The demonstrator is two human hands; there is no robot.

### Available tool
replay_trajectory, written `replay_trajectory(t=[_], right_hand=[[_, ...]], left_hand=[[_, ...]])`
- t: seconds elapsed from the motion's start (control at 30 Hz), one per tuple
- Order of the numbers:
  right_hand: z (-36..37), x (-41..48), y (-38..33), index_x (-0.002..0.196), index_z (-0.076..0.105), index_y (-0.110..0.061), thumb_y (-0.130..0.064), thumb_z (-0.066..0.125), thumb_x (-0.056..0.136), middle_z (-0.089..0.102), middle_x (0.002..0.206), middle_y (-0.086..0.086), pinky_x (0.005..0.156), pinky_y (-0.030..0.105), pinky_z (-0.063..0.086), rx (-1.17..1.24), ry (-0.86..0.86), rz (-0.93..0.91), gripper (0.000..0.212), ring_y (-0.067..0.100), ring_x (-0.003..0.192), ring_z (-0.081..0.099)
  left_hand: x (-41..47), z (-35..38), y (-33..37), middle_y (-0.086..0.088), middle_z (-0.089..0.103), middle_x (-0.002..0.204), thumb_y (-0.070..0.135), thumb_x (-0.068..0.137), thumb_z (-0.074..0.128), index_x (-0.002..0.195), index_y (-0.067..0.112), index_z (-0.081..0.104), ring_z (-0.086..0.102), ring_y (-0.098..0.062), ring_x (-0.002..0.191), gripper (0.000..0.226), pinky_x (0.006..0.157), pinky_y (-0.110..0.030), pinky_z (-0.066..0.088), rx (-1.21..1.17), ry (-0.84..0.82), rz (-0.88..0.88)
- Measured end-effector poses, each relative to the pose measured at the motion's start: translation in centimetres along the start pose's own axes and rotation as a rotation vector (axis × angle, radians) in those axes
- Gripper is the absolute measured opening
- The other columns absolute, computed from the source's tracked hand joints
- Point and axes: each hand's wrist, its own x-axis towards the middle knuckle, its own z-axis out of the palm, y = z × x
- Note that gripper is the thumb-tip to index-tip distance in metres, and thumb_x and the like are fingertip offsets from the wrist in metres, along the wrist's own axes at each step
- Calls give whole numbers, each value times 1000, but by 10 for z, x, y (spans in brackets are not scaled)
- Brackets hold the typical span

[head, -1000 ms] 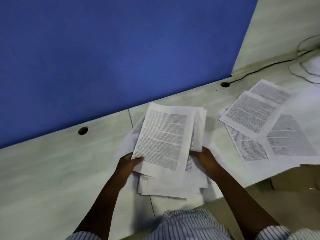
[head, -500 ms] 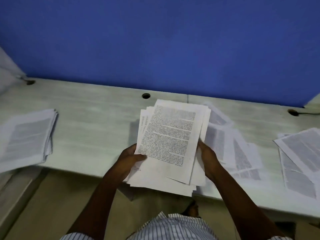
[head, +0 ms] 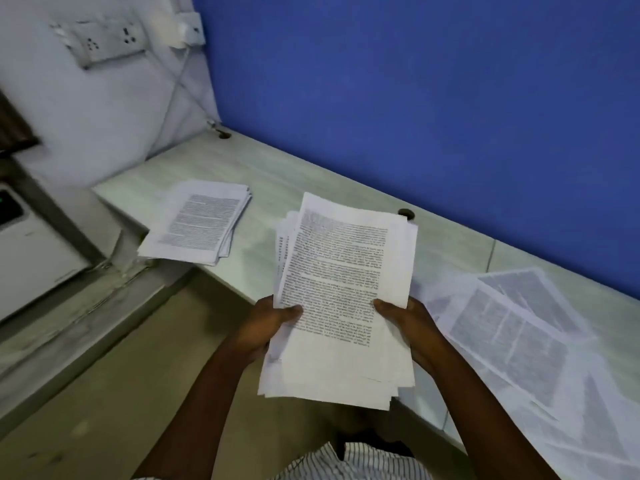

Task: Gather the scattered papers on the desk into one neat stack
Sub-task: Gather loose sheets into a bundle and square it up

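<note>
I hold a loose bundle of printed papers (head: 341,292) in front of me, above the desk's front edge. My left hand (head: 266,327) grips its left side with the thumb on top. My right hand (head: 412,327) grips its right side the same way. The sheets in the bundle are uneven, with edges sticking out at the left and bottom. A separate stack of papers (head: 199,225) lies on the pale desk (head: 266,178) to the left. Scattered sheets (head: 512,327) lie overlapping on the desk to the right.
A blue partition (head: 415,98) backs the desk, with cable holes (head: 406,213) along its foot. A white wall at left carries a socket panel (head: 104,41) and a plugged adapter (head: 188,29) with a cable. A white appliance (head: 31,258) stands at the far left on a lower ledge.
The view has swung left, so the left stack now sits nearer the centre and the wall sockets show. Both hands keep the bundle, lifted off the desk and carried leftwards.
</note>
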Motion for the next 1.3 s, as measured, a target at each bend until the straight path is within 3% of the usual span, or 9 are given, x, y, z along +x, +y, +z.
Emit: replay_trajectory(t=[0.2,0.43,0.57,0.67,0.9,0.97,1.1,1.23,1.3], right_hand=[[24,28,-15,127,62,-20,-27,65,93,72,119,2,96,53,53,-33,-75,4,34,28,110,68],[76,91,-30,132,60,-18,-50,58,89,63,133,13,113,57,35,715,-65,175,53,35,124,58],[109,126,-58,141,53,-28,-69,65,80,57,142,9,116,58,28,873,-156,75,74,36,134,49],[119,156,-82,137,57,-28,-65,67,80,57,141,9,116,55,32,897,-140,63,69,34,132,52],[121,206,-91,125,60,-19,-40,80,76,69,120,9,92,56,54,577,41,86,57,33,106,68],[111,217,-93,122,58,-19,-31,78,82,67,118,5,82,42,59,278,67,-15,47,25,99,68],[102,229,-97,112,63,-24,-32,78,81,71,106,-4,66,18,55,-195,-169,-50,35,9,86,67],[110,238,-81,123,60,-28,-60,83,64,73,112,-5,86,28,56,-351,-410,85,71,12,101,69],[118,245,-61,125,59,-30,-70,86,45,74,112,-3,99,40,52,-305,-403,133,94,18,107,68]], left_hand=[[4,-16,25,-6,73,117,10,93,64,123,12,65,71,-26,104,30,80,-32,58,-201,203,185],[31,-27,89,-6,68,127,4,84,70,133,11,58,65,-26,115,50,102,-45,50,-380,381,435],[44,-34,122,-1,70,123,13,80,74,130,15,60,68,-22,111,52,96,-38,55,-294,339,503],[65,-43,137,5,70,122,10,82,75,133,19,57,67,-18,112,55,93,-36,55,-210,439,523],[99,-69,144,-4,68,126,16,71,79,135,11,57,64,-29,116,68,99,-49,52,-211,495,451],[100,-79,144,-7,69,125,8,77,76,133,8,59,65,-32,115,59,98,-48,52,-228,454,446],[99,-96,137,-18,65,128,5,77,72,127,4,63,63,-40,116,51,98,-52,51,-280,329,381],[107,-112,130,-18,67,124,-3,80,67,116,7,71,67,-37,107,37,86,-45,56,-380,201,233],[117,-125,126,-21,63,126,4,72,80,123,2,65,65,-38,107,54,89,-45,55,-436,103,140]])
